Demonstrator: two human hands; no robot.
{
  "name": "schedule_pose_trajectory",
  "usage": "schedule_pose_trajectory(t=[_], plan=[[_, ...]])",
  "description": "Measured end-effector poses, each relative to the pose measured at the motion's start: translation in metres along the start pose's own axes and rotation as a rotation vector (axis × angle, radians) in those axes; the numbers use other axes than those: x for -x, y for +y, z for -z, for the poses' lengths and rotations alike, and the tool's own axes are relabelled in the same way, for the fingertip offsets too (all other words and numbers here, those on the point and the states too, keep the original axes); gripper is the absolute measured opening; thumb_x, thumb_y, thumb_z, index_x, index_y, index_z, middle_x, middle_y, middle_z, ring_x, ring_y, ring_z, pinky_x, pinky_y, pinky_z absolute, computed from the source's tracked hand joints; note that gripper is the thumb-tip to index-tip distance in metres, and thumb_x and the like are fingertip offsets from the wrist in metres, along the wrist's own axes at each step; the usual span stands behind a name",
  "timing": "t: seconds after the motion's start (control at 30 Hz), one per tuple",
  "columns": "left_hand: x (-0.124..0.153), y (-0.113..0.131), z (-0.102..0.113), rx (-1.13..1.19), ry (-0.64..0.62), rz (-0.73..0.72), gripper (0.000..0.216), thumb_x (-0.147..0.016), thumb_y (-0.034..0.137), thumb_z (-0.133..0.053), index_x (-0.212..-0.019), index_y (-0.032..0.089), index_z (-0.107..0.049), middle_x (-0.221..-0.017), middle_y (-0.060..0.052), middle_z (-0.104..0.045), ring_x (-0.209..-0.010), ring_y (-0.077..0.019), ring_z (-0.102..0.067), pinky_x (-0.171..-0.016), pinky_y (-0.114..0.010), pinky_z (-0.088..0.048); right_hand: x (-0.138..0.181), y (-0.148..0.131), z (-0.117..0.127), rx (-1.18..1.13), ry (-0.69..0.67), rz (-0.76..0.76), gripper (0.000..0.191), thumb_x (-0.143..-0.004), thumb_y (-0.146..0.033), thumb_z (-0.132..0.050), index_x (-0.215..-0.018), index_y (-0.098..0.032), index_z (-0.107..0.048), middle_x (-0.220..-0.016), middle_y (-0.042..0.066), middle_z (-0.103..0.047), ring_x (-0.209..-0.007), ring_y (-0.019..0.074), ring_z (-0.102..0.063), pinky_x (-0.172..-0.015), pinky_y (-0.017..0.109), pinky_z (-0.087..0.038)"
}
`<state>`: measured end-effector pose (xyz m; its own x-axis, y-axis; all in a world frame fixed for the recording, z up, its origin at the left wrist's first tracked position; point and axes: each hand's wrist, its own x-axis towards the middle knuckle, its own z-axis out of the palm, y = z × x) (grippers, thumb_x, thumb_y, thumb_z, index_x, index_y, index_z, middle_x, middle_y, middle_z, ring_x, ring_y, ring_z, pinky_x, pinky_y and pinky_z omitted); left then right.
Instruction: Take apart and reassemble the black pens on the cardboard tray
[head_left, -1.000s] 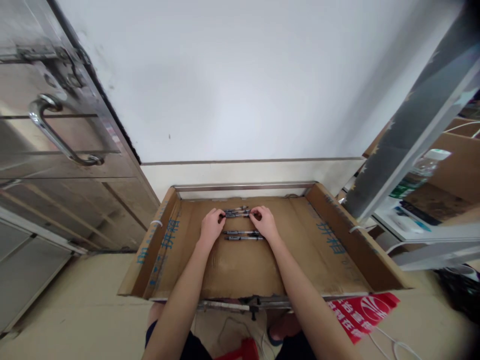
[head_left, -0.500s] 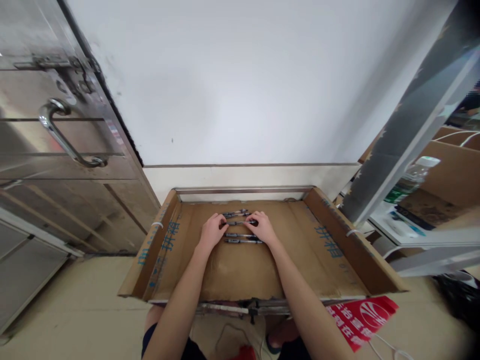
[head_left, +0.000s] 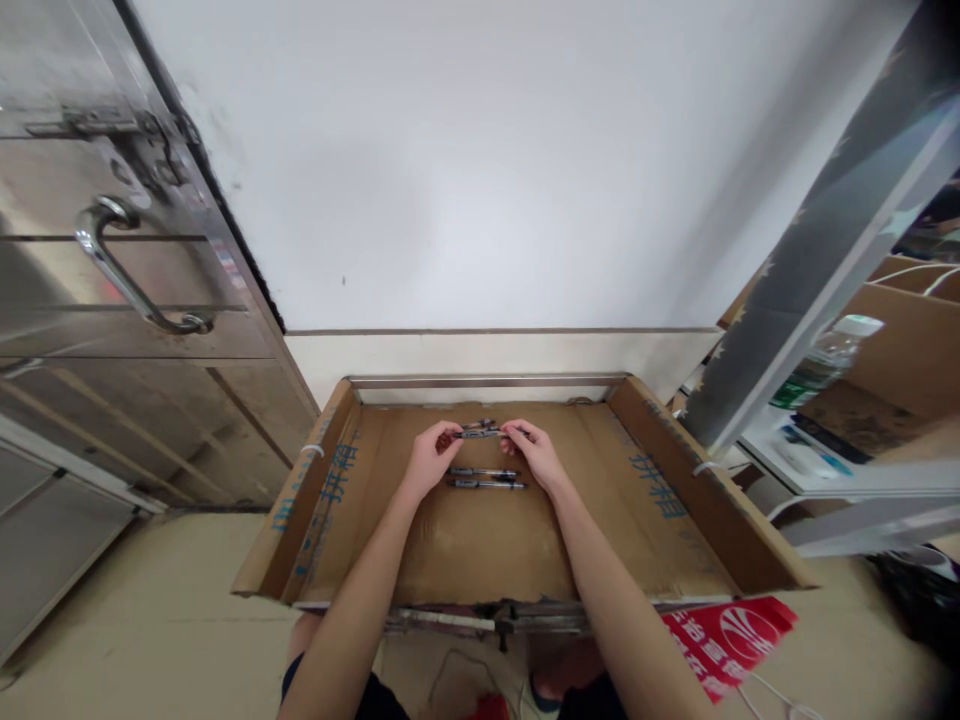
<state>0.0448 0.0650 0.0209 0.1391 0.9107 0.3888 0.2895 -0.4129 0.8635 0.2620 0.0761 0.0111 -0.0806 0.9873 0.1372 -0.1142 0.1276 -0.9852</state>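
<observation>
Between my two hands is a dark pen (head_left: pixel 480 434), held level by its ends. My left hand (head_left: pixel 436 450) pinches its left end, and my right hand (head_left: pixel 531 447) grips the right end with closed fingers. Just behind it, partly covered, more pens (head_left: pixel 487 423) lie on the cardboard. Closer to me, two pens lie side by side: one clear and dark pen (head_left: pixel 484 472) and, in front of it, another pen (head_left: pixel 487 484). All of them rest in a shallow cardboard tray (head_left: pixel 480 560) with blue printing on its side walls.
A white wall (head_left: pixel 480 180) rises behind the tray. To the left stands a metal door with a curved handle (head_left: pixel 131 275). At the right, a shelf holds a plastic bottle (head_left: pixel 829 360) and a cardboard box (head_left: pixel 919 340). A red printed sheet (head_left: pixel 739 640) hangs below the tray's right front edge.
The held pen has come up slightly from the cardboard and moved a little away from me, covering part of the pens behind. My right hand has shifted slightly right.
</observation>
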Motion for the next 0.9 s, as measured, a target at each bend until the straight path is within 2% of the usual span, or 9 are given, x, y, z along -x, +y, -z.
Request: schedule_pose_trajectory(t=[0.4, 0.53, 0.73, 0.8, 0.9], plan=[[-0.0010, 0.0034, 0.0030, 0.018, 0.049, 0.046, 0.020, -0.082, 0.035, -0.057, -0.084, 0.016, -0.064, -0.077, -0.003, -0.064, -0.069, -0.0135, -0.057, -0.066, -0.023, -0.044, -0.0013, 0.0039, 0.0011, -0.035, -0.041, 0.009, 0.031, -0.077, -0.049, -0.062, -0.087, -0.020, -0.066, -0.061, 0.000, -0.062, -0.054, 0.0123, -0.052, -0.055, 0.025, -0.040], [-0.0010, 0.0021, 0.0035, 0.034, 0.052, 0.075, 0.023, -0.082, 0.037, -0.058, -0.082, 0.015, -0.064, -0.068, -0.001, -0.061, -0.063, -0.0121, -0.054, -0.060, -0.022, -0.042, -0.0011, 0.0046, 0.0004, -0.037, -0.054, 0.000, 0.031, -0.077, -0.048, -0.063, -0.090, -0.020, -0.066, -0.063, 0.000, -0.063, -0.056, 0.0124, -0.053, -0.057, 0.025, -0.041], [-0.0006, -0.0044, 0.0022, 0.031, 0.051, 0.142, 0.037, -0.085, 0.046, -0.051, -0.065, 0.015, -0.057, -0.055, 0.001, -0.054, -0.053, -0.0112, -0.051, -0.054, -0.022, -0.040, 0.0003, 0.0032, -0.0009, -0.051, -0.101, -0.022, 0.031, -0.077, -0.045, -0.064, -0.095, -0.020, -0.066, -0.068, 0.001, -0.065, -0.059, 0.0122, -0.055, -0.060, 0.026, -0.043], [-0.0003, -0.0056, 0.0011, 0.044, 0.037, 0.144, 0.035, -0.086, 0.046, -0.049, -0.070, 0.015, -0.059, -0.057, 0.001, -0.055, -0.053, -0.0113, -0.052, -0.054, -0.022, -0.041, 0.0006, 0.0024, -0.0015, -0.045, -0.089, -0.014, 0.031, -0.077, -0.045, -0.064, -0.095, -0.019, -0.066, -0.068, 0.002, -0.065, -0.059, 0.0125, -0.055, -0.059, 0.026, -0.043], [-0.0001, -0.0054, -0.0010, 0.102, 0.023, 0.110, 0.028, -0.081, 0.041, -0.057, -0.093, 0.016, -0.060, -0.073, -0.001, -0.062, -0.058, -0.0108, -0.054, -0.057, -0.022, -0.044, 0.0011, 0.0004, -0.0027, -0.041, -0.067, -0.010, 0.031, -0.076, -0.045, -0.065, -0.093, -0.019, -0.067, -0.069, 0.002, -0.065, -0.060, 0.0131, -0.056, -0.057, 0.026, -0.042]])
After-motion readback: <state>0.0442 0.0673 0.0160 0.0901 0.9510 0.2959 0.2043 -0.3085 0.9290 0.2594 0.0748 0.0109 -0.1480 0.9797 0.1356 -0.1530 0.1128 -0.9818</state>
